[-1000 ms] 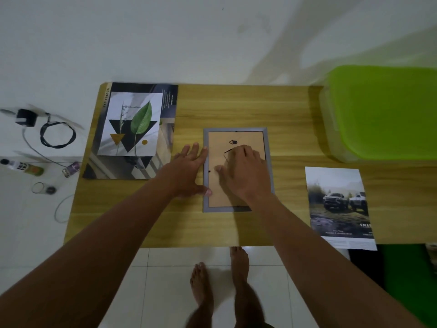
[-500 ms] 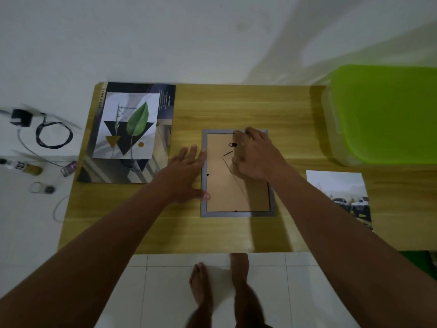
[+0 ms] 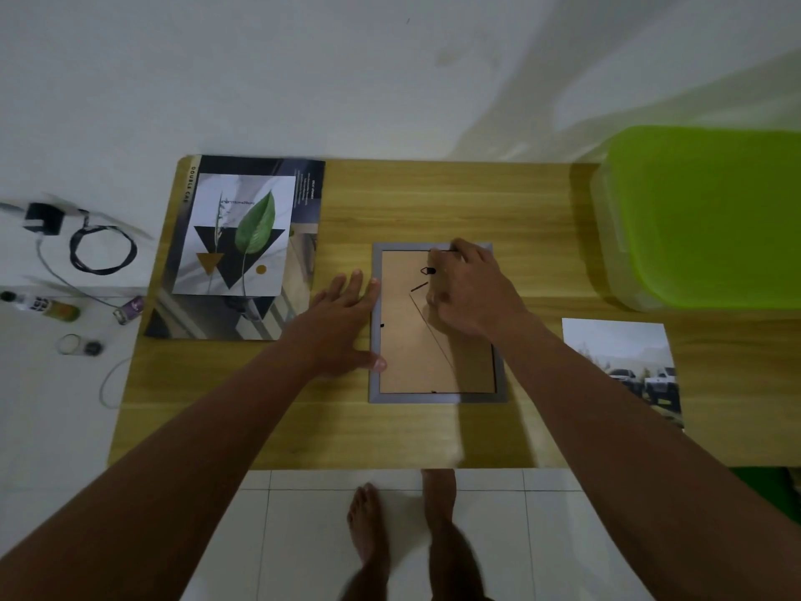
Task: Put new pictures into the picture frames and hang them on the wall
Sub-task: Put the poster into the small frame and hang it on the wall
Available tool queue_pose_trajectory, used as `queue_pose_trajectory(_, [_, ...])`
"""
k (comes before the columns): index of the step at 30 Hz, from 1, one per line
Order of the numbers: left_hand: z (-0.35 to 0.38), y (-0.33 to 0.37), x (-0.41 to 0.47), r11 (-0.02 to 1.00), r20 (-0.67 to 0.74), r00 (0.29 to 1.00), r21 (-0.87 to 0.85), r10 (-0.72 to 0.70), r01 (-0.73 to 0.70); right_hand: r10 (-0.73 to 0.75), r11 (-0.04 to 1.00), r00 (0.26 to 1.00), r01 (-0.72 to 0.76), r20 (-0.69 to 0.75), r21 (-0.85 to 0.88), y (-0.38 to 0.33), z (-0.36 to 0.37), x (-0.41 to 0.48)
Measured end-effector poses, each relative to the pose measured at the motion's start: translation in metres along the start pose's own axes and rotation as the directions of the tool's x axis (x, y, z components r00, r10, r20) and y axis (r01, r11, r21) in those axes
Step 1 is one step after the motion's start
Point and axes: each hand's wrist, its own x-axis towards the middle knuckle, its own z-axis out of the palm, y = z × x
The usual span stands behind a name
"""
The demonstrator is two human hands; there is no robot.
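1. The picture frame lies face down in the middle of the table; opening its back looks to be the step in hand.
2. The left hand, fingers flat, steadies its left rail.
3. The right hand curls at the top edge of the backing; its grip is unclear.
4. Next: free the tabs and lift the backing.

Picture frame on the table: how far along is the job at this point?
Done: frame lies face down, backing board in. In hand: left hand steadies its left edge; right hand works at the backing's top edge. Left: leaf print and truck print lie unframed; nothing hangs on the wall.
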Motion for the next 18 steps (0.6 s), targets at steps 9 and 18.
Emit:
queue_pose_trajectory(9, [0.0,0.002,0.001,1.0,0.002,1.0,-0.006,-0.007,0.007,-0.017,0.996,0.998,0.022,0.057,-0.086,0.003,0.006,-0.006])
queue_pose_trajectory(18, [0.001,0.001,0.005,0.999,0.019,1.0,0.038,-0.018,0.017,0.19,0.982,0.981,-0.189,-0.046,0.026,0.007,0.031,-0.076])
